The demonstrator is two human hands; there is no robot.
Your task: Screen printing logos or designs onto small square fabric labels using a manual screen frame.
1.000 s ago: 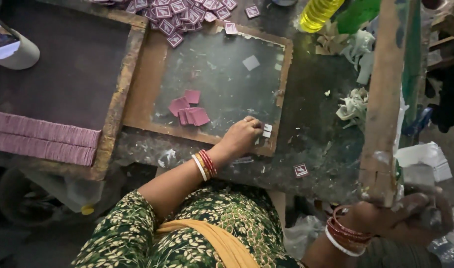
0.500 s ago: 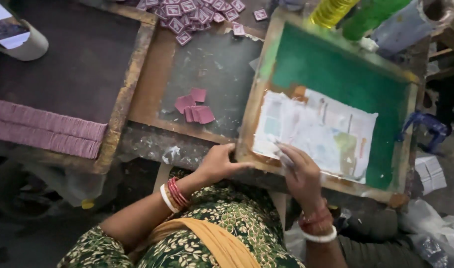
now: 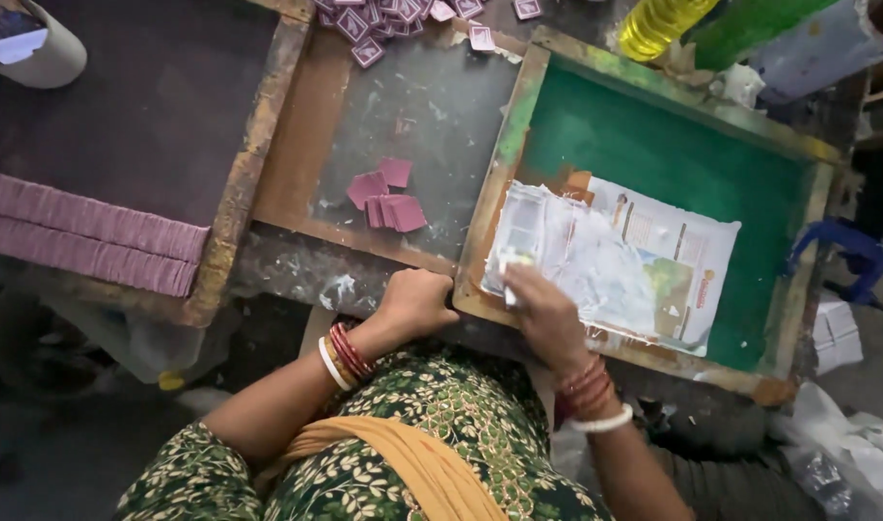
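Observation:
A wooden screen frame (image 3: 491, 193) with green mesh (image 3: 673, 159) lies flat on the worktable. A printed, ink-smeared paper sheet (image 3: 653, 265) is stuck over the mesh. My left hand (image 3: 417, 304) is curled over the frame's near left corner. At the sheet's near left edge, my right hand (image 3: 547, 314) rests on the paper and pinches a small white piece (image 3: 508, 280). Left of the frame, a few pink cards (image 3: 388, 201) lie on a grey glass plate (image 3: 422, 116).
Several printed pink cards (image 3: 374, 19) are heaped at the plate's far edge. Long rows of stacked pink cards (image 3: 84, 241) sit on a dark board (image 3: 142, 106) to the left. A yellow bottle (image 3: 653, 24) and a green bottle (image 3: 750, 24) stand behind the frame, a blue stool (image 3: 846, 256) to its right.
The screen frame, held upright at the right a second ago, has come down flat over the table. My right hand moved onto the paper, and my left hand shifted to the frame's corner.

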